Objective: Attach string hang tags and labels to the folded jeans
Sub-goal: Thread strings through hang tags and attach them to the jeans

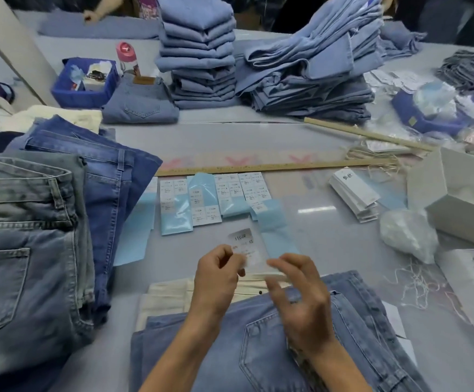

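**Peeling a size label above the folded jeans**

Holding a printed label [246, 247] up between both hands, the person works just above the folded jeans [247, 343] lying at the near edge of the table [329, 230]. The left hand [216, 275] pinches the label's lower left edge between thumb and curled fingers. The right hand [300, 295] has its fingers loosely bent toward the label's lower right corner; motion blur hides whether they actually grip it.

The risks, as I judge them: a sticky label held by two hands could fold onto itself or cling to a fingertip, and a hurried placement could set it crooked on the denim. The sheets of remaining labels [216, 196] lie close ahead, beside the wooden ruler [258, 167], so a sweeping sleeve could scatter them.
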### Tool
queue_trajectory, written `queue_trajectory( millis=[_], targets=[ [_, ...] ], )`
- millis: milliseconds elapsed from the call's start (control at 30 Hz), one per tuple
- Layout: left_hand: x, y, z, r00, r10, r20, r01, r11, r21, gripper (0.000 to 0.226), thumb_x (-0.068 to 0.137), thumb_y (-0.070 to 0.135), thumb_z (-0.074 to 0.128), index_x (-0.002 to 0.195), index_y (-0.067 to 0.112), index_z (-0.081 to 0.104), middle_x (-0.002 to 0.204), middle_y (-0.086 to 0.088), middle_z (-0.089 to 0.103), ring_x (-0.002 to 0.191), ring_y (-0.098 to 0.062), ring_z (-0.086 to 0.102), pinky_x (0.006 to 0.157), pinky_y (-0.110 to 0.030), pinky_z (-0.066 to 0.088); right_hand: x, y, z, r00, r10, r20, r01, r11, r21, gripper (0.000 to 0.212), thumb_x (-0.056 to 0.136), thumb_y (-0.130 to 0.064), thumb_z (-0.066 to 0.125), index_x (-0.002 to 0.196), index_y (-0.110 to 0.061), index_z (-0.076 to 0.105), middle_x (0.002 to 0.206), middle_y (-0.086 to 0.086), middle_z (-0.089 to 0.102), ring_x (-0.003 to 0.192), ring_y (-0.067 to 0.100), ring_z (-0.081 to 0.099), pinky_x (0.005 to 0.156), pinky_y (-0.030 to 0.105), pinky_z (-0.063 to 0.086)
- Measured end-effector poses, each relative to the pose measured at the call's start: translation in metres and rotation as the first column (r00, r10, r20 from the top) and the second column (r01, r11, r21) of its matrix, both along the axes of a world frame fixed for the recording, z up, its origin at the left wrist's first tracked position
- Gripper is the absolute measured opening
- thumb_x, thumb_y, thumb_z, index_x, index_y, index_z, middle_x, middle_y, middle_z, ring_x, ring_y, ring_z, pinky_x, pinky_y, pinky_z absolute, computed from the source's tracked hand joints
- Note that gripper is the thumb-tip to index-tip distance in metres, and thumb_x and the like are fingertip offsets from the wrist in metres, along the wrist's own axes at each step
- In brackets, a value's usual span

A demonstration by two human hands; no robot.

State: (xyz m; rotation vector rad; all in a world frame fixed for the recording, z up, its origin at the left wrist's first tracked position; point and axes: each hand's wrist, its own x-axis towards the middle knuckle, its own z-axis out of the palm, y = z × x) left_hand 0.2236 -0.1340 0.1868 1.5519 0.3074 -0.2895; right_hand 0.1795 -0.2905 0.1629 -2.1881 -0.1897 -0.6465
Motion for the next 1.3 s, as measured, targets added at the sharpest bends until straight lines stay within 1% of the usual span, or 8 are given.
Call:
queue_trajectory(
  millis=[133,233,367,533,667,800,1000,1300],
  targets=[
    [-0.009,-0.025,0.002,0.964,-0.222,0.145,0.204,0.97,0.131,0.018,0.094,0.014,0.063,0.077,0.021,0.064,0.068,-0.001,0.063,0.061,-0.016,0.053,0.062,-0.039,0.045,-0.002,-0.015,0.017,0.932,-0.04,-0.36,0.219,0.855,0.47,0.016,0.091,-0.037,0.073,0.105,-0.032,0.07,0.097,-0.006,0.071,0.093,0.016,0.069,0.082,0.032,0.059],
    [-0.013,-0.053,0.001,0.928,-0.328,0.178,0.298,0.938,0.176,0.021,0.096,0.018,0.065,0.081,0.033,0.066,0.073,0.002,0.067,0.073,-0.023,0.061,0.065,-0.03,0.05,-0.003,-0.035,0.021,0.922,-0.045,-0.384,0.251,0.825,0.506,0.005,0.092,-0.02,0.071,0.091,-0.025,0.071,0.089,-0.001,0.073,0.087,0.019,0.071,0.079,0.04,0.06],
    [-0.008,-0.096,-0.009,0.935,-0.306,0.18,0.291,0.951,0.104,0.031,0.097,0.013,0.065,0.082,0.038,0.075,0.067,0.009,0.066,0.06,-0.013,0.054,0.058,-0.021,0.044,-0.003,-0.077,0.008,0.941,-0.145,-0.305,0.292,0.803,0.52,0.004,0.094,-0.023,0.07,0.091,-0.026,0.069,0.087,-0.002,0.071,0.083,0.013,0.069,0.073,0.02,0.055],
    [0.013,-0.157,-0.037,0.994,-0.11,0.009,0.11,0.994,-0.012,0.027,0.099,0.013,0.062,0.113,0.036,0.069,0.083,-0.005,0.067,0.06,-0.012,0.056,0.048,-0.024,0.044,0.012,-0.153,-0.02,0.789,-0.455,-0.412,0.584,0.348,0.734,0.011,0.091,-0.016,0.071,0.087,-0.026,0.074,0.078,-0.003,0.071,0.077,0.012,0.062,0.072,0.027,0.054],
    [0.065,-0.243,-0.059,0.976,-0.198,0.087,0.179,0.965,0.19,0.014,0.098,0.021,0.063,0.094,0.033,0.068,0.083,0.002,0.069,0.066,-0.005,0.061,0.052,-0.017,0.044,0.019,-0.212,-0.037,0.775,-0.435,-0.459,0.605,0.298,0.739,0.009,0.08,-0.031,0.075,0.087,-0.026,0.074,0.084,0.003,0.075,0.075,0.01,0.066,0.069,0.019,0.056],
    [0.147,-0.349,-0.073,0.917,-0.363,0.164,0.224,0.81,0.542,0.009,0.095,0.037,0.061,0.097,0.028,0.061,0.101,0.006,0.067,0.09,-0.01,0.062,0.07,-0.03,0.05,0.019,-0.261,-0.053,0.737,-0.501,-0.454,0.632,0.273,0.725,0.023,0.088,-0.007,0.072,0.08,-0.029,0.075,0.072,-0.001,0.074,0.064,0.004,0.064,0.063,0.016,0.055],
    [0.223,-0.422,-0.108,0.631,-0.772,0.077,0.174,0.238,0.956,0.046,0.098,0.044,0.057,0.136,0.018,0.054,0.144,-0.005,0.048,0.134,-0.027,0.043,0.101,-0.04,0.042,0.009,-0.3,-0.066,0.682,-0.589,-0.433,0.676,0.282,0.68,0.021,0.085,0.009,0.07,0.078,-0.011,0.071,0.061,0.004,0.07,0.052,0.007,0.06,0.055,0.019,0.055],
    [0.233,-0.419,-0.108,0.583,-0.81,0.062,0.19,0.21,0.959,0.034,0.102,0.047,0.048,0.103,0.016,0.062,0.11,0.0,0.063,0.107,-0.023,0.056,0.075,-0.038,0.05,0.003,-0.319,-0.085,0.674,-0.546,-0.497,0.702,0.263,0.662,0.019,0.086,0.012,0.067,0.079,-0.005,0.068,0.061,0.001,0.071,0.049,0.007,0.06,0.05,0.016,0.053]
  ],
)
